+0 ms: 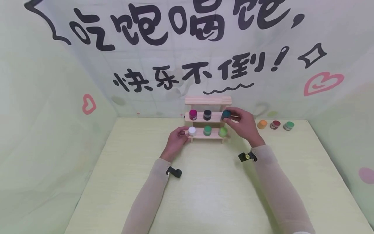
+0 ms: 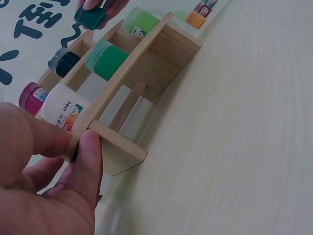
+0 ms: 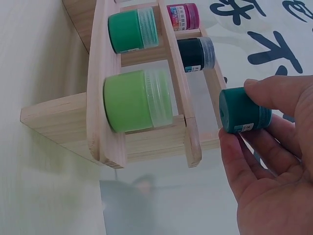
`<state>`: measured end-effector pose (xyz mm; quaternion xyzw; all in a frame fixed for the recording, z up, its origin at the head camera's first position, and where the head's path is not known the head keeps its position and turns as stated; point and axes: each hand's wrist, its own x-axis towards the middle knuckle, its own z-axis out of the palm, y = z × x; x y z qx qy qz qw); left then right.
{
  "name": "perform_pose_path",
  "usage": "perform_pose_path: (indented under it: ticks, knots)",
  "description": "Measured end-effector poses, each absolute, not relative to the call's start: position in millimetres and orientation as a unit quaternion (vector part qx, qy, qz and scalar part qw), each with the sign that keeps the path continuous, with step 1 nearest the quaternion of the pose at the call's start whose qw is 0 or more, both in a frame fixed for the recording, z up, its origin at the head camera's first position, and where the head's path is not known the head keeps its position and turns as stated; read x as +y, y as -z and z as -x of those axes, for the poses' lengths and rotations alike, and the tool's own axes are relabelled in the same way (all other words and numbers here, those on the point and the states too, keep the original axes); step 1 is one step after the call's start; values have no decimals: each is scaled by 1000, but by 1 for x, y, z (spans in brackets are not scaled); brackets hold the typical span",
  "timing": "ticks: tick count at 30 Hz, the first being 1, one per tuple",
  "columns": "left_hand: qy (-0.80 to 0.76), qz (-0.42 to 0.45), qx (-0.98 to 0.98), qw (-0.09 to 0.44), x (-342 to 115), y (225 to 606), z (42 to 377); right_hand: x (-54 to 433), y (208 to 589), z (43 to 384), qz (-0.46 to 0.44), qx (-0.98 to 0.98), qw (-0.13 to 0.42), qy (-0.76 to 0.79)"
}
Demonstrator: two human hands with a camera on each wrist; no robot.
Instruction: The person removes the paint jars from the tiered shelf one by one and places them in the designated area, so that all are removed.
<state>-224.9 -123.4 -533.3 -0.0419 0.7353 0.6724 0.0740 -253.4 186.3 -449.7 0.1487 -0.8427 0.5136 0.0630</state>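
A small wooden three-step rack (image 1: 208, 100) stands against the back wall. My right hand (image 1: 245, 126) pinches a teal paint jar (image 3: 239, 110) between thumb and fingers. In the right wrist view, that jar hangs just off the right end of the middle step. My left hand (image 1: 176, 141) grips the left end of the bottom step, thumb and fingers at the board's edge. The bottom step bears a white jar (image 2: 63, 107), a green jar (image 1: 207, 130) and a light green jar (image 3: 139, 100). On the middle step sit a magenta jar (image 1: 193, 114) and a dark jar (image 1: 207, 114).
Right of the rack, an orange jar (image 1: 262, 124), a dark red jar (image 1: 275, 124) and another green jar (image 1: 288, 125) stand in a row on the pale table (image 1: 198, 195). A white cloth (image 1: 163, 61) with black lettering hangs behind; the rack's top step bears no jars.
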Motion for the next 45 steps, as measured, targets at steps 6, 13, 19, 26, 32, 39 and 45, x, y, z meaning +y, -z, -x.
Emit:
perform_pose_path:
  ticks: [6,13,19,26,32,39,45]
  knots:
    - [-672,37,736,73,-123,532,225,190,448,248,-148,-845,67,-510]
    - [-677,35,731,72,-123,532,224,201,446,241,-139,-844,81,-511]
    - [-674,34,734,73,-123,530,223,211,451,237,-137,-842,94,-514]
    - [-674,37,734,73,-123,531,224,224,459,232,-133,-829,120,-529]
    - [-675,42,733,72,-121,532,224,238,461,225,-132,-824,126,-537]
    - [-677,51,730,77,-121,534,224,257,469,219,-111,-839,115,-520]
    - [-672,45,735,77,-122,532,225,272,473,213,-97,-850,127,-502]
